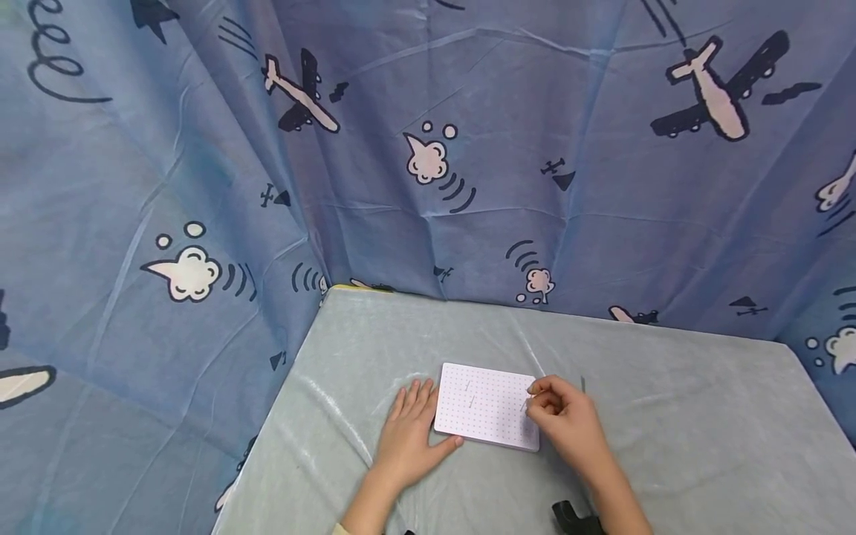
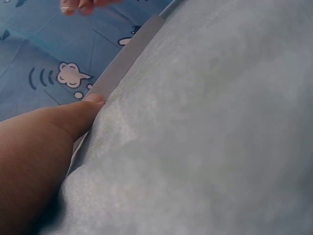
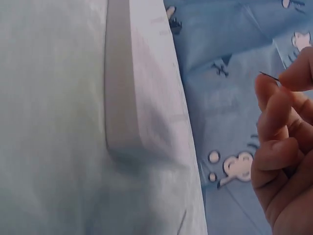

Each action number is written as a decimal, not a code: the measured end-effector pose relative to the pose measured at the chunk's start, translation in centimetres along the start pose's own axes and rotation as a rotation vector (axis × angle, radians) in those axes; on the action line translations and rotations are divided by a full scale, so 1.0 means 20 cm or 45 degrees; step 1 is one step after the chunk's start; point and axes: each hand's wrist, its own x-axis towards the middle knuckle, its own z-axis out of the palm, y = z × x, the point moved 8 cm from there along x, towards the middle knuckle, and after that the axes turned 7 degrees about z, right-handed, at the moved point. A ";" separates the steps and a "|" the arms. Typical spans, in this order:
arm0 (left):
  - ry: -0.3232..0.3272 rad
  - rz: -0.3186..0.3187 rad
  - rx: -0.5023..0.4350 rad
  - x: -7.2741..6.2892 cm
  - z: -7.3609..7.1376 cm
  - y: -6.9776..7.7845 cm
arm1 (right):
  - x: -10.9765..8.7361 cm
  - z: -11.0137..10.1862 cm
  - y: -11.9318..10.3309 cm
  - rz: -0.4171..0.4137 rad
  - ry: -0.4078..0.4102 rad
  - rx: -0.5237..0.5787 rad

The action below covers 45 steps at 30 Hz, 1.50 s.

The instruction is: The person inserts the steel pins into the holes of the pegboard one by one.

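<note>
A white board (image 1: 491,409) with rounded corners and a grid of small dots lies on the cloth-covered table. A few thin dark pins (image 1: 472,401) stand on its face. My left hand (image 1: 408,442) rests flat at the board's left side, fingers straight, with the thumb (image 2: 95,99) against the near edge. Over the right edge of the board is my right hand (image 1: 565,416). Its thumb and forefinger pinch a thin dark pin (image 3: 269,76), and the other fingers curl in. The pin's lower end is hidden by the fingers.
Pale grey-green cloth (image 1: 702,431) covers the table. A thin dark sliver (image 1: 582,383) lies beyond the right hand. Blue curtains (image 1: 495,171) printed with planes and clouds hang behind and at the left. A black device (image 1: 576,519) sits by the right wrist.
</note>
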 end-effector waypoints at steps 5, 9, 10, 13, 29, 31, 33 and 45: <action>0.002 0.001 0.011 0.00 0.01 0.00 | 0.00 0.11 -0.06 -0.036 -0.063 0.022; 0.009 0.006 0.019 0.00 0.00 -0.01 | 0.00 0.17 -0.08 -0.069 -0.048 0.015; 0.010 0.006 0.022 0.00 0.00 -0.01 | 0.00 0.18 -0.08 -0.077 -0.042 0.010; 0.022 0.016 0.036 0.00 0.00 -0.01 | 0.01 0.22 -0.08 -0.094 -0.032 -0.010; 0.040 0.036 0.033 0.00 -0.02 0.00 | 0.05 0.33 -0.03 -0.230 0.006 -0.221; 0.035 0.030 0.029 0.00 -0.02 0.00 | 0.05 0.34 -0.03 -0.234 0.014 -0.232; 0.030 0.029 0.027 0.00 -0.02 0.00 | 0.06 0.34 -0.03 -0.231 0.013 -0.240; 0.033 0.032 0.040 0.00 -0.02 0.00 | 0.07 0.38 -0.01 -0.231 0.011 -0.308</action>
